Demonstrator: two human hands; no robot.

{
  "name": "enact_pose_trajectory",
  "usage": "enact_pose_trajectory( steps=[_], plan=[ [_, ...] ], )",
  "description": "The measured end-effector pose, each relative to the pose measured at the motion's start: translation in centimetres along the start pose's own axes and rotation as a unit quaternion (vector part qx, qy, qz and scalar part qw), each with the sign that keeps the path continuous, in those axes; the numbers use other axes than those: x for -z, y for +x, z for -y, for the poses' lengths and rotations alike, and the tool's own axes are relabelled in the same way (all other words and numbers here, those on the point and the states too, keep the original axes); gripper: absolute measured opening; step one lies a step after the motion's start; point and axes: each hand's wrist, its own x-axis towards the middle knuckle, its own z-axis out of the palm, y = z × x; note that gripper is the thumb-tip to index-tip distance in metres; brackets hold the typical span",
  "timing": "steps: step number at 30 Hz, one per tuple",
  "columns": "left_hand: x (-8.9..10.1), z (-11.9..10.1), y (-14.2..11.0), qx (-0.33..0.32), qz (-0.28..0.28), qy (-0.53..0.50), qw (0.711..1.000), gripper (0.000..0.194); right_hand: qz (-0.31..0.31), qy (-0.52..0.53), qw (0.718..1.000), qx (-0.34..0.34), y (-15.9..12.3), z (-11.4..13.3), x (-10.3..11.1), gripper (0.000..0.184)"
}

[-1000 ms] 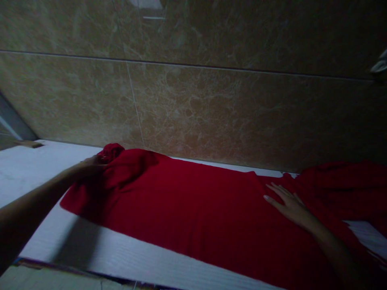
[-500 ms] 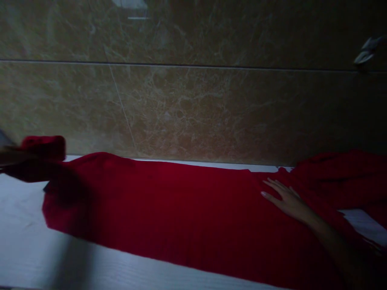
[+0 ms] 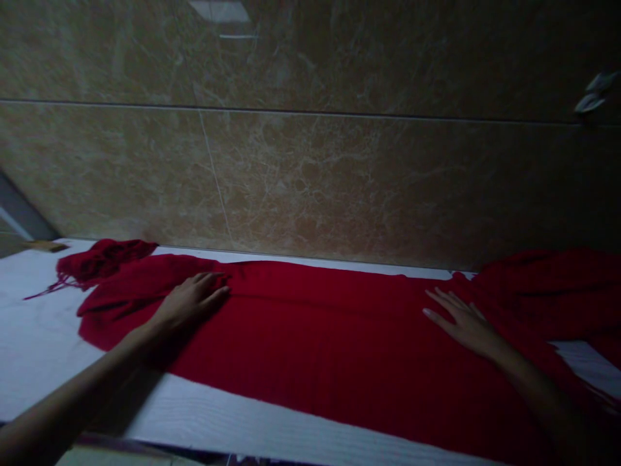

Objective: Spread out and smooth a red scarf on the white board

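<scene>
A red fringed scarf (image 3: 330,343) lies spread lengthwise over a white table (image 3: 242,411). Its left end is bunched close to the wall, with tassels trailing left onto the table. My left hand (image 3: 191,298) rests on the scarf's left part, fingers stretched out and grasping nothing. On the right part, my right hand (image 3: 460,320) lies flat with its fingers spread. Beyond it, more red cloth is heaped at the far right, and some fringe shows at the lower right edge.
A brown marbled tile wall (image 3: 301,181) rises along the table's back edge. A small wooden piece (image 3: 47,246) lies at the far left corner near a grey frame (image 3: 24,207). Something whitish (image 3: 592,97) is fixed on the wall at upper right.
My left hand carried the bunched scarf end leftward, let it go by the wall, then came back right onto the cloth. My right hand has stayed in place.
</scene>
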Motion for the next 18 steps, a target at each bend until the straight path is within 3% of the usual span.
enact_pose_trajectory(
  steps=[4,7,13,18],
  plan=[
    [-2.5,1.4,-0.5,0.023,0.031,0.005,0.999,0.078,0.027,-0.024,0.999,-0.007,0.0,0.4,0.2,0.078],
    [-1.9,2.9,-1.5,0.020,0.059,0.008,0.998,0.083,0.043,-0.037,0.998,-0.014,0.2,1.1,0.4,0.080],
    [-0.3,5.7,-4.4,0.016,0.072,0.033,0.997,0.074,0.060,-0.039,0.997,0.002,0.8,3.9,0.3,0.081],
    [0.0,9.1,-5.0,0.020,0.083,0.053,0.995,0.079,0.057,-0.034,0.998,0.021,1.0,5.5,-0.3,0.079]
  ],
)
